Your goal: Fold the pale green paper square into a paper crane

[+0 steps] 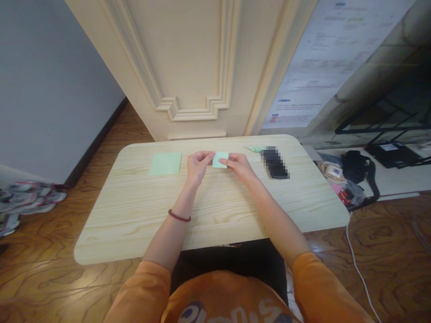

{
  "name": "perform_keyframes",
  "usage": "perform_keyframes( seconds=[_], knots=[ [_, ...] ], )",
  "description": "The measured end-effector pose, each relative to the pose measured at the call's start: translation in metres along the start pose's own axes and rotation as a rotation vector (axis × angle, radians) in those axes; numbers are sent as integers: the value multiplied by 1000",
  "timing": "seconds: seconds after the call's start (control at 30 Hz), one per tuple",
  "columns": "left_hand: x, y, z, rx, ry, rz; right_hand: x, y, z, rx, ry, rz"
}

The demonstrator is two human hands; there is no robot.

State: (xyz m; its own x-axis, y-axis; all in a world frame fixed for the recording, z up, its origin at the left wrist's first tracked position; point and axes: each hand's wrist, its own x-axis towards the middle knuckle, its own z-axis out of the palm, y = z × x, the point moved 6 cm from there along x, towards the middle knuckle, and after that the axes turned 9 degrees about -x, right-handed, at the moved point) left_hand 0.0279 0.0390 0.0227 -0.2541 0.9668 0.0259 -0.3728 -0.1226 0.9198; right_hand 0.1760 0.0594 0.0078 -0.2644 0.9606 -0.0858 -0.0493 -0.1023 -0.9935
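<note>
Two hands counted: the left hand [198, 165] and the right hand [239, 167], both raised just above a pale wood-grain table [101, 237], fingers narrow, pinched on opposite edges of one small green paper piece [220, 159], held between them toward the table's far side. Three green paper items in all: that held piece; one flat square green sheet [165, 163], laid on the table just beside the left hand; one tiny folded green paper scrap [255, 149], placed near the far edge, just beside a phone [275, 162]. Only one phone, dark and pixelated, with no brand readable. One red beaded bracelet [179, 216], worn around the left wrist. Two orange sleeves [144, 291] in view, with lettering on the orange top [229, 298] cut off by the frame and unreadable. One printed sheet [323, 67], fixed to the wall behind, its text too blurred to read. One white cable [357, 264], trailed across the wooden floor at right, below one black bag [355, 168]
</note>
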Motion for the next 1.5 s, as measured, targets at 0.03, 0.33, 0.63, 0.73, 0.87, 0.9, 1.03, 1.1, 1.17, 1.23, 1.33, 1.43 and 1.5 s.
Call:
perform_keyframes(
  seconds=[0.03,0.33,0.63,0.73,0.87,0.9,1.03,1.1,1.17,1.23,1.33,1.43,1.5],
  knots=[
    [0,0,0,9,-3,-2,0,0,0,6,-2,0],
    [1,1,-1,41,-29,-11,0,0,-1,-32,-6,-19],
    [2,0,-2,47,-42,-24,-1,-3,-2,-67,12,-16],
    [3,-1,-2,49,-43,-28,-1,-2,-2,-76,21,-13],
    [3,-1,-2,60,-43,-32,-1,-2,-1,-68,22,-13],
    [3,-1,-3,60,-42,-30,-1,-2,-1,-62,21,-12],
    [3,-1,-3,63,-39,2,-1,-2,-1,-61,14,-15],
    [3,0,-2,69,-38,16,-1,-3,-2,-65,14,-17],
    [3,0,-2,72,-34,23,-1,-3,-2,-59,14,-15],
    [3,0,-2,66,-35,18,-1,-3,-2,-48,10,-12],
    [4,-2,-1,43,-65,-16,-1,-4,-3,-43,7,-22],
    [4,-3,-1,22,-88,-50,-1,-5,-4,-47,9,-37],
    [5,-3,-2,14,-88,-57,-1,-5,-5,-48,14,-43]
  ],
)
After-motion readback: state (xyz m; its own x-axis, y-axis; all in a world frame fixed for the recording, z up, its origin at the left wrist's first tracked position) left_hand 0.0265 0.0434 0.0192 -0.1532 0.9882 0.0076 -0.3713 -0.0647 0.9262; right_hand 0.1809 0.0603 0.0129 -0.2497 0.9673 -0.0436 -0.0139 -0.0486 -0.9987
